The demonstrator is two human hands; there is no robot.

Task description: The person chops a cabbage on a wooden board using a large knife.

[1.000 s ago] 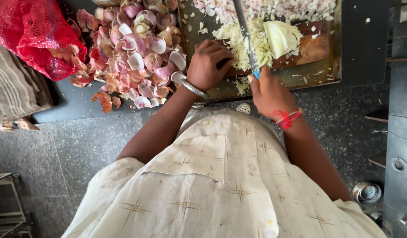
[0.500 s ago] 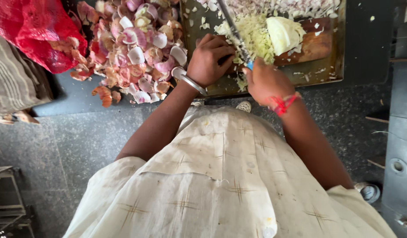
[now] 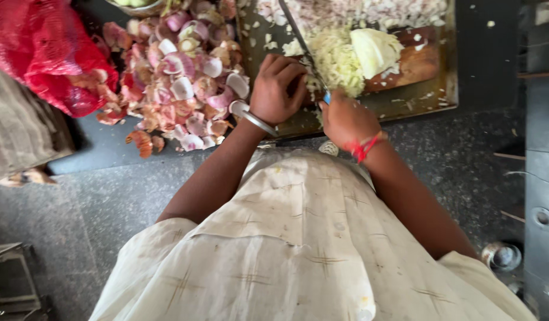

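Red mesh bag [image 3: 46, 50]: at ten o'clock, slumped on the dark counter; soft netting, no label that can be seen.
Onion peels [image 3: 179, 77]: a loose pink and white heap at eleven o'clock, between the bag and the tray; light, papery, likely to scatter.
Left hand [image 3: 277, 89]: curled into a loose fist, knuckles up, resting on the near left of the tray, a metal bangle [image 3: 254, 119] on the wrist; whether it presses any shreds down cannot be told.
Knife [image 3: 301, 44]: long thin blade running from the right fist towards twelve o'clock; stiff and sharp, best held at the blue handle end.
Right hand [image 3: 346, 119]: clamped round the knife handle, a red thread [image 3: 363, 147] on the wrist.
Cabbage [image 3: 375, 50]: at one o'clock on the wooden board [image 3: 414, 62], a pale wedge beside its shreds [image 3: 334, 59]; the wedge looks firm and light, with smooth slippery leaves, best gripped across its rounded back.
Tray [image 3: 423, 98]: flat metal, under the board.
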